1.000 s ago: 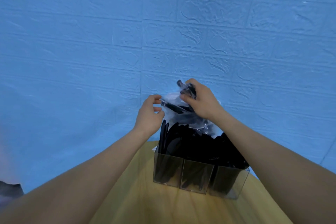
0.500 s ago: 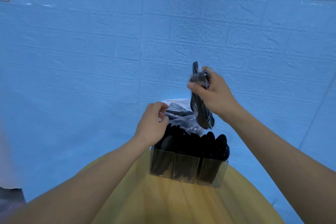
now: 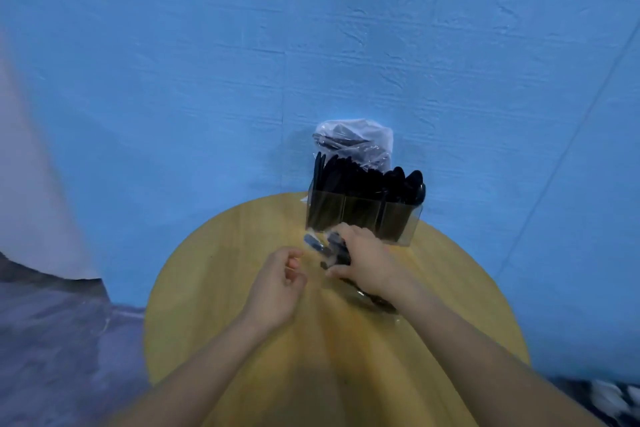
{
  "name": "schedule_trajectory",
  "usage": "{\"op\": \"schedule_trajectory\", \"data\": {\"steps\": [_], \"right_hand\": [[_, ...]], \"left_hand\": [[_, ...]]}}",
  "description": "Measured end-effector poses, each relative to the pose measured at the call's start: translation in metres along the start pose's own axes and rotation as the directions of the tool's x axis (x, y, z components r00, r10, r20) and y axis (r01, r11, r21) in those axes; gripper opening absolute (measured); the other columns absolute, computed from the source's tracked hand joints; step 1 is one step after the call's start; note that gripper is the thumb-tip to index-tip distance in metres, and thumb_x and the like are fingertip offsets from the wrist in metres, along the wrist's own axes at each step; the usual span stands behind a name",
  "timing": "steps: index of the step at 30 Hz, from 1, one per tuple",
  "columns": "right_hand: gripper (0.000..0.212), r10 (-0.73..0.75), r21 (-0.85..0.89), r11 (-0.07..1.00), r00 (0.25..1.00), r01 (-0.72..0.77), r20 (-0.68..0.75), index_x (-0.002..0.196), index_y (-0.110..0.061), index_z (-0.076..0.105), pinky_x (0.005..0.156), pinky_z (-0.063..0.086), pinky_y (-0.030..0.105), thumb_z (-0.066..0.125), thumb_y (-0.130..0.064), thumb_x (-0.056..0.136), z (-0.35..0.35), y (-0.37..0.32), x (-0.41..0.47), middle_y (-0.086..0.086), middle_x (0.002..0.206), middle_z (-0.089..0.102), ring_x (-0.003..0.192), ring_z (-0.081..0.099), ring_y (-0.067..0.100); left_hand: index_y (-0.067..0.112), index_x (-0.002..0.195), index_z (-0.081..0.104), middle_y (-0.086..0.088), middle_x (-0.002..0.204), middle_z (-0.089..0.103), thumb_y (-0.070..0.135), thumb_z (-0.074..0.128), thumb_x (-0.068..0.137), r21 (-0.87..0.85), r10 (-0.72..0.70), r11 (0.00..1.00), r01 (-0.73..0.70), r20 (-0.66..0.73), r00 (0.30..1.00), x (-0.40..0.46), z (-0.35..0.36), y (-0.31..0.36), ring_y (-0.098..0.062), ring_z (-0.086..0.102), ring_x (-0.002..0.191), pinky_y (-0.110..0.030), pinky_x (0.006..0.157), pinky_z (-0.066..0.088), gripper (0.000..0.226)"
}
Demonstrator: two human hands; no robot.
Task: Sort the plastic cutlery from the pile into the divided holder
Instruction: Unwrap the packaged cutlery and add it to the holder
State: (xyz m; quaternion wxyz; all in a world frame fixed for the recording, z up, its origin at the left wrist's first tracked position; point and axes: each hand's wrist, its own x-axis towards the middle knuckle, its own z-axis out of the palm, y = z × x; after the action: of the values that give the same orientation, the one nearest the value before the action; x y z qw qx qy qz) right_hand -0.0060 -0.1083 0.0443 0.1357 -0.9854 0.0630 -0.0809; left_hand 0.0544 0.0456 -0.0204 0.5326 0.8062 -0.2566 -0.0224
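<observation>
Right hand (image 3: 363, 262) clamped on wrapped cutlery bundle (image 3: 329, 250); left hand (image 3: 280, 282) loosely curled, empty; pinch wrapper end, peel steadily beside holder (image 3: 363, 215).

No text, label, brand, number or sign can be read anywhere here.

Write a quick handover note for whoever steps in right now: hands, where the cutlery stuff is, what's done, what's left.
Right hand: grip on a clear packet of black cutlery, down on the round wooden table in front of the holder.
Left hand: loosely curled beside the packet, holding nothing.
Divided holder: at the table's far edge, compartments already packed with black cutlery.
Plastic bag of cutlery: behind the holder, against the wall.
Left: open this packet, sort its pieces, then the bag's.
</observation>
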Motion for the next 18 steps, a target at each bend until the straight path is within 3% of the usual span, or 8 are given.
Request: {"op": "schedule_trajectory", "data": {"steps": [2,4,8,11,15,18], "right_hand": [[0.078,0.006,0.078,0.997,0.999,-0.009,0.033,0.14,-0.019,0.036,0.1,0.034,0.031,0.073,-0.044,0.076,0.02,-0.003,-0.009,0.001,0.131,0.046,0.121,0.039,0.02],[0.079,0.002,0.087,0.996,1.0,-0.005,0.03,0.143,-0.02,0.033,0.103,0.03,0.031,0.068,-0.049,0.078,0.031,-0.003,-0.019,0.0,0.136,0.042,0.126,0.035,0.02],[0.05,0.062,-0.012,0.998,0.985,-0.065,-0.159,0.138,-0.023,0.041,0.101,0.029,0.031,0.052,-0.042,0.093,0.038,0.004,-0.042,-0.005,0.134,0.044,0.124,0.036,0.016],[0.037,0.093,-0.08,0.99,0.973,-0.112,-0.212,0.132,-0.027,0.048,0.1,0.025,0.031,0.05,-0.033,0.095,0.041,0.012,-0.057,-0.009,0.13,0.048,0.121,0.037,0.014],[0.023,0.059,-0.113,0.989,0.963,-0.092,-0.263,0.114,-0.025,0.064,0.092,0.022,0.028,0.054,-0.026,0.093,0.049,0.014,-0.07,-0.009,0.114,0.057,0.112,0.044,0.016],[0.009,0.045,-0.088,0.993,0.929,-0.083,-0.367,0.09,-0.02,0.072,0.084,0.029,0.031,0.07,-0.017,0.082,0.054,0.012,-0.076,-0.004,0.092,0.063,0.094,0.054,0.022]], "left_hand": [[0.016,0.118,0.049,-0.004,0.11,0.051,0.009,0.056,0.09,0.008,-0.024,1.0,0.024,-0.027,0.999,-0.017,-0.001,-0.009,-0.006,0.051,0.085,-0.013,0.075,0.038,0.03],[0.016,0.122,0.048,-0.002,0.114,0.048,0.01,0.057,0.09,0.025,-0.026,0.999,0.027,-0.051,0.998,-0.031,-0.002,-0.016,0.0,0.051,0.084,-0.007,0.071,0.037,0.034],[0.016,0.122,0.05,0.005,0.112,0.048,0.016,0.059,0.09,0.108,0.064,0.993,-0.056,-0.075,0.995,-0.047,-0.002,-0.025,0.005,0.049,0.087,-0.004,0.074,0.035,0.034],[0.021,0.121,0.052,0.013,0.11,0.047,0.024,0.057,0.091,0.207,0.155,0.967,-0.148,-0.019,0.988,-0.051,0.001,-0.023,0.006,0.048,0.092,-0.007,0.078,0.036,0.03],[0.024,0.12,0.053,0.017,0.109,0.046,0.029,0.056,0.092,0.293,0.185,0.938,-0.186,0.032,0.982,-0.051,0.002,-0.018,0.004,0.049,0.096,-0.011,0.078,0.039,0.029],[0.023,0.119,0.054,0.017,0.106,0.045,0.03,0.058,0.091,0.288,0.204,0.936,-0.202,0.025,0.979,-0.052,0.001,-0.016,0.004,0.048,0.095,-0.011,0.077,0.039,0.03]]}}
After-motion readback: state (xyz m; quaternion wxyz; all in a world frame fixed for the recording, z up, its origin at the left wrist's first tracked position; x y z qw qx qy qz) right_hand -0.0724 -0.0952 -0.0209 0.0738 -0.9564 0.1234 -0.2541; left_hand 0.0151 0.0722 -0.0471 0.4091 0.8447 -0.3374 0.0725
